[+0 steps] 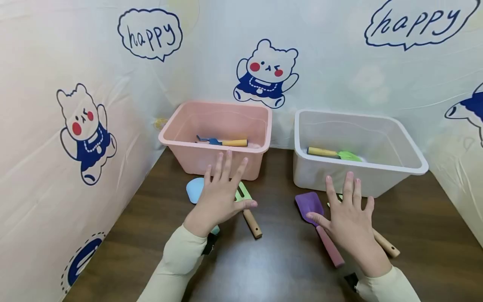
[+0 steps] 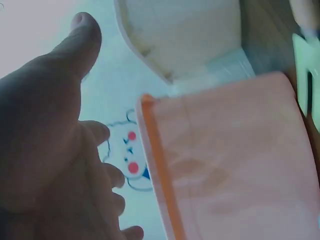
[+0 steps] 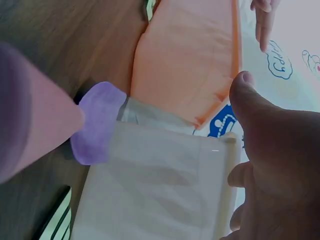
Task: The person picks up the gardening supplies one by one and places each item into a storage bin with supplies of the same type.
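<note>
My left hand [image 1: 220, 199] hovers with its fingers spread, in front of the pink bin [image 1: 219, 160]. Beneath it on the table are a light blue utensil [image 1: 194, 189], partly hidden, and a green slotted turner [image 1: 244, 191] with a wooden handle. My right hand [image 1: 349, 222], also spread and holding nothing, is before the white bin [image 1: 336, 176]. Beside its thumb lies a purple spatula [image 1: 310, 205] with a pink handle. A wooden-handled utensil [image 1: 386, 244] lies under this hand; its pale green slotted head [image 3: 59, 217] shows in the right wrist view.
Inside the pink bin is a small blue tool [image 1: 215, 141] with a yellow handle. The white bin contains a small green shovel [image 1: 348, 156], also yellow-handled. Behind the bins hangs a pale printed cloth [image 1: 332, 63], which also runs along the left and right sides of the brown table [image 1: 271, 260].
</note>
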The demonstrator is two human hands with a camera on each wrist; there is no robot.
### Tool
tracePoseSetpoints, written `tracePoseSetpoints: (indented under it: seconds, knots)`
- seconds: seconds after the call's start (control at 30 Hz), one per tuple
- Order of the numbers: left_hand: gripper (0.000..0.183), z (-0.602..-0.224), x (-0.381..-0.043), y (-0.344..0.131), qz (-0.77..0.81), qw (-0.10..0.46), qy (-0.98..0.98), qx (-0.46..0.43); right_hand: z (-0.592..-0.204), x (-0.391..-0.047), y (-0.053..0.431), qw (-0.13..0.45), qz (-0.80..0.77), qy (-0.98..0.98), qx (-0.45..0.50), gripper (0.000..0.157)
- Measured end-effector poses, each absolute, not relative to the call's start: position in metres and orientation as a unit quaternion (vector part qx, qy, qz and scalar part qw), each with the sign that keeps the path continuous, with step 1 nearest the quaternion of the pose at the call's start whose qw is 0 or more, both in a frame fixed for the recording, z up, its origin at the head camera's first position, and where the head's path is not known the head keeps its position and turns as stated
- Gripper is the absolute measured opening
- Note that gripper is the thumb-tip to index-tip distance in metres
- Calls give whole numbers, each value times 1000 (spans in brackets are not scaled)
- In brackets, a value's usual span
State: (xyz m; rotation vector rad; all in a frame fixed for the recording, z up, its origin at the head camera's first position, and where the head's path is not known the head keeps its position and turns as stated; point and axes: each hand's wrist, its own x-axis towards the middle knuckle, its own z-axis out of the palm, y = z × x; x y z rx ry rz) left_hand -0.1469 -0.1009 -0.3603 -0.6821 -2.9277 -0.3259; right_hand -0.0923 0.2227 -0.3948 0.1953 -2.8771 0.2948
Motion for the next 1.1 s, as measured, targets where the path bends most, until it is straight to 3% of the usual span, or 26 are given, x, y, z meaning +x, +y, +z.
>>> tracePoseSetpoints:
  seconds: [0.23,0.47,0.63,0.87,1.0,1.1]
  knots:
    - [111,-354,-161,-140,-127,72,-962,-229,-375,-81,213,97,138,-981,98,97]
    - [102,-328,-198,-199,-203,79,-949,-229,-360,-66,183,133,173,-958,187,71]
    - [94,-318,-230,-239,-248,81,-948,-183,-360,-55,152,93,187,-955,210,63]
    - [82,-327,-273,-267,-288,28,-944,-158,-386,-60,120,64,191,-948,245,50]
    - [82,-330,-290,-274,-312,-18,-938,-151,-402,-70,107,36,193,-948,249,42]
    - [85,-326,-300,-278,-302,-32,-942,-142,-410,-78,97,23,194,-952,236,44]
